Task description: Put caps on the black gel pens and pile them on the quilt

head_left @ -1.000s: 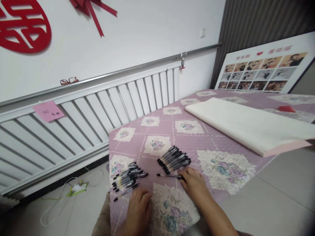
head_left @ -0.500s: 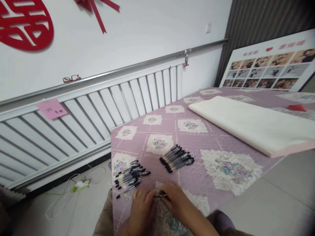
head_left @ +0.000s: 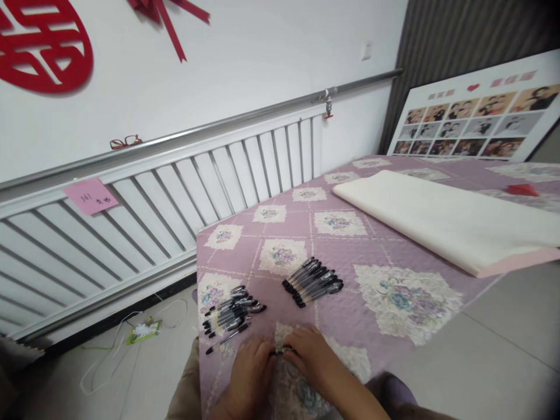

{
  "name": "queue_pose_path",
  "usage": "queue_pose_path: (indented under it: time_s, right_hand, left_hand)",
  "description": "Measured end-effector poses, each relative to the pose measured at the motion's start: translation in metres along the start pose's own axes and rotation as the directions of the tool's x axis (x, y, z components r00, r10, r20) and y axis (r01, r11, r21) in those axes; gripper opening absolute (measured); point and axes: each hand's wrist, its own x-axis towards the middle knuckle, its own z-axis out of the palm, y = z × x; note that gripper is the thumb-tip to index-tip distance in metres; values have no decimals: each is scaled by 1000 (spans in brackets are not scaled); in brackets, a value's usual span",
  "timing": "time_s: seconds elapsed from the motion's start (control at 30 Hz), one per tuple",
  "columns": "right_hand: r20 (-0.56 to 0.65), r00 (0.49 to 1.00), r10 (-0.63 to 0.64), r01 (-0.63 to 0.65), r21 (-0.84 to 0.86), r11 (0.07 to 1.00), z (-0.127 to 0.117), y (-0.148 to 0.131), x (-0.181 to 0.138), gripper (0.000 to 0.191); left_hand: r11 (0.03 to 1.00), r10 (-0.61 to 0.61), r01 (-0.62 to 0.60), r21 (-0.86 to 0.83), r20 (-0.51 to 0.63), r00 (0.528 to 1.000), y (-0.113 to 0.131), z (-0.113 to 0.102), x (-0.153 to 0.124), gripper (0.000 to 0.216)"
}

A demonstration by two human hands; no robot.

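My left hand (head_left: pixel 249 373) and my right hand (head_left: pixel 312 361) meet at the near edge of the purple quilted cover (head_left: pixel 350 256), both pinched on one black pen (head_left: pixel 282 350) held between them. Only a short piece of that pen shows between the fingers. A loose pile of several black pens (head_left: pixel 231 313) lies just beyond my left hand. A neater row of several black pens (head_left: pixel 312 281) lies beyond my right hand, a little farther out.
A folded cream sheet (head_left: pixel 441 219) lies across the far right of the cover. A photo board (head_left: pixel 472 122) leans against the wall behind it. A white slatted radiator cover (head_left: pixel 153 198) runs along the left wall, with cables and a small green object (head_left: pixel 142 331) on the floor.
My right hand took a single pen lying near the right row and brought it back toward me. Both hands have come together on it at the cover's near edge.
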Motion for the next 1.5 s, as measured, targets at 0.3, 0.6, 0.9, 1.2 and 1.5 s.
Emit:
queue_pose_path:
  time_s: [0.3, 0.6, 0.9, 1.2, 1.5]
  right_hand:
    - [-19, 1000, 8, -9, -18, 1000, 1, 5, 2, 5]
    - [-199, 980, 14, -8, 35, 999, -26, 37, -8, 6]
    - [-233, 966, 115, -146, -119, 982, -5, 34, 4, 8]
    - [-247, 968, 37, -49, -44, 998, -5, 9, 5, 17]
    - [-169, 986, -4, -7, -68, 998, 4, 0, 6, 17]
  left_hand:
    - [999, -5, 8, -31, 69, 998, -2, -2, 1, 22]
    - [982, -65, 75, -172, 60, 996, 5, -10, 3, 26]
    - [978, -75, 77, -196, 14, 997, 5, -9, 3, 21]
    - [976, -70, 58, -211, -48, 996, 5, -10, 2, 20]
    - [978, -74, 63, -198, -45, 996, 2, -6, 0, 18]
